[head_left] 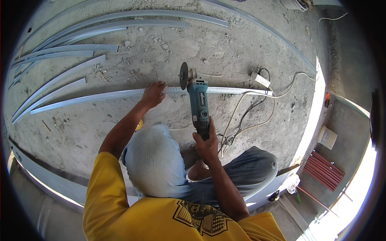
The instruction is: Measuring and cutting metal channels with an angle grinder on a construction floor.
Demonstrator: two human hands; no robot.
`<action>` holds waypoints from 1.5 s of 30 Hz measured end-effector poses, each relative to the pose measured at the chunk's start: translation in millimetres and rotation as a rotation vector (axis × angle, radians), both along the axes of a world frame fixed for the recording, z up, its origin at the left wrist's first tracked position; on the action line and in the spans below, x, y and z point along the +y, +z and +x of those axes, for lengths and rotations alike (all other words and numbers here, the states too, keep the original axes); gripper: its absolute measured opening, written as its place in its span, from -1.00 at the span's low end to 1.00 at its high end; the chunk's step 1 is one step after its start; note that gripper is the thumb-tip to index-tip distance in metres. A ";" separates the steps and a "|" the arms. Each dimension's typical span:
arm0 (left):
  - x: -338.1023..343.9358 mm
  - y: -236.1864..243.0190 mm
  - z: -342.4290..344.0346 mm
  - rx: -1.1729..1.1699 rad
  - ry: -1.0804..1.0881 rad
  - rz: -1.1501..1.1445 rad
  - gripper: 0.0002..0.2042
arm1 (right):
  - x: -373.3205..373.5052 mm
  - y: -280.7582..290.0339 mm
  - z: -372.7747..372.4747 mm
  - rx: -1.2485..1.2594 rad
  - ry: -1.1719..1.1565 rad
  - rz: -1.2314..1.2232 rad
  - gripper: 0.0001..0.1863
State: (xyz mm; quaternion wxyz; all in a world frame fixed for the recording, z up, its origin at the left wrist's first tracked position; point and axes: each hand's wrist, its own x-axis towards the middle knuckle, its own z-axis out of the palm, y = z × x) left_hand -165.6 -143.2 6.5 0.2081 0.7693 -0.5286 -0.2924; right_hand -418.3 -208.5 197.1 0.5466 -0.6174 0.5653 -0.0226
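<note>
The floor [169,52] is rough grey concrete, dusty and strewn with crumbs of rubble, with a bright band of sunlight along its right side. Across it, in front of the seated person's jeans-clad knees, lies one ribbed metal channel strip [116,94], running left to right. The left hand [154,95] lies on this strip left of centre, fingers slightly parted and bent over the metal, pressing rather than lifting. The right hand [207,146] is closed around the rear of one teal angle grinder [199,100], whose single dark disc [183,76] stands edge-on over the strip; whether it touches cannot be told. The tool's body hides part of the strip, and a white socket block [260,80] sits just beyond its right end, with a black cable [246,114] and a pale cable [235,110] looping nearby. Two shorter strips [60,86] lie to the left; farther off, at least five overlap in a spread bundle [100,24], and one long strip [265,28] curves at upper right. Past the sunlight stand one whitish bucket [327,137] and a row of dark red bars [323,170]; another pale container [294,5] shows at the top edge.
</note>
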 end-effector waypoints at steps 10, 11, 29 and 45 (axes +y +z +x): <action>-12.3 50.7 10.6 -0.050 -0.092 -0.017 -0.59 | -10.4 21.1 -3.1 -0.086 -0.044 0.005 -0.16; -15.3 62.6 6.3 -0.064 -0.103 -0.016 -0.58 | -7.6 25.1 -5.0 -0.086 -0.048 0.004 -0.16; 98.2 135.2 160.6 -0.217 0.013 0.125 -0.56 | -21.8 90.4 -8.7 -0.252 -0.206 0.200 -0.11; -59.6 77.2 73.1 -0.145 -0.063 -0.214 -0.62 | -40.7 82.2 6.5 -0.232 0.064 -0.082 -0.15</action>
